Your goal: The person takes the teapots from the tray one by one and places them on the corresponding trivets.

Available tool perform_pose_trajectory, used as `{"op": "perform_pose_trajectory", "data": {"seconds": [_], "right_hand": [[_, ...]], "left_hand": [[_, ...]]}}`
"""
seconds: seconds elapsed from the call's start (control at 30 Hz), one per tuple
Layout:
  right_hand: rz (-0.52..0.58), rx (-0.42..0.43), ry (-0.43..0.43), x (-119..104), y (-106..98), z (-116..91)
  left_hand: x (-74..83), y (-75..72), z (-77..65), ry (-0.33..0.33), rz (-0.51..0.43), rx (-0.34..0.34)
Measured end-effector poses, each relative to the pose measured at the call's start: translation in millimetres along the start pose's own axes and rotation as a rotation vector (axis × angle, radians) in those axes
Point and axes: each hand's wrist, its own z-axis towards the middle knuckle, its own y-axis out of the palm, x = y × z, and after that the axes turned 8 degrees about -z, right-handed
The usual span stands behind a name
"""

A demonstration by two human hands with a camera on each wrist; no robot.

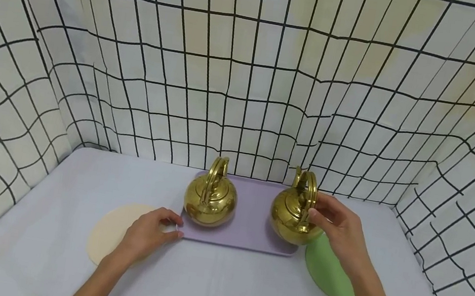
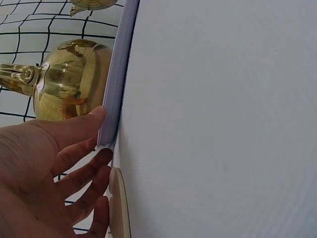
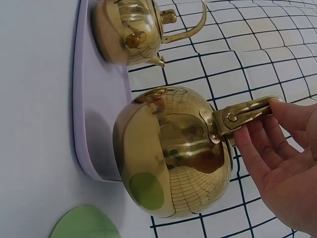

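My right hand (image 1: 342, 232) grips the upright handle of a brass teapot (image 1: 289, 217) over the right end of a lilac tray (image 1: 250, 216). In the right wrist view that teapot (image 3: 173, 153) appears raised off the tray, partly past its edge. A second brass teapot (image 1: 210, 200) stands upright on the tray's left part. My left hand (image 1: 148, 232) pinches the tray's front left corner between thumb and fingers. In the left wrist view its thumb (image 2: 81, 129) lies against the tray's rim (image 2: 116, 84), with some fingertips hidden behind the corner.
A cream round mat (image 1: 112, 231) lies to the left of the tray, partly under my left forearm. A green round mat (image 1: 329, 272) lies to the right, below my right hand. Black wire mesh (image 1: 247, 98) surrounds the white tabletop (image 1: 216, 288) at the back and sides.
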Motion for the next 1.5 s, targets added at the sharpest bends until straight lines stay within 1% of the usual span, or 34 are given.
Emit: {"op": "perform_pose_trajectory", "data": {"seconds": [0.13, 0.27, 0.4, 0.73, 0.87, 0.97, 1.27, 1.5], "right_hand": [[-0.010, 0.009, 0.013, 1.9, -3.2, -0.4], [-0.007, 0.010, 0.024, 3.0, -4.8, -2.4], [-0.009, 0.013, 0.021, 3.7, -6.1, -3.6], [-0.019, 0.035, 0.010, 5.4, -14.1, -7.2], [-0.007, 0.036, 0.008, 6.3, -15.1, -7.3], [-0.011, 0.034, 0.020, 7.3, -16.1, -8.7], [-0.049, 0.047, 0.045, 8.6, -20.4, -14.5], [-0.042, 0.050, 0.054, 8.8, -26.4, -17.5]], "left_hand": [[0.8, -0.3, 1.1, 0.007, -0.005, -0.003], [0.0, 0.2, 0.6, -0.002, -0.009, -0.007], [-1.1, -0.2, 0.2, -0.007, -0.007, -0.002], [1.0, 2.5, 2.9, 0.011, -0.014, -0.012], [1.9, 0.8, 1.3, -0.011, -0.013, -0.010], [2.2, -0.7, 0.5, -0.019, -0.013, -0.008], [-0.1, -1.1, 1.6, -0.003, -0.021, -0.012], [-0.6, -0.7, 0.6, -0.002, -0.012, -0.003]]}}
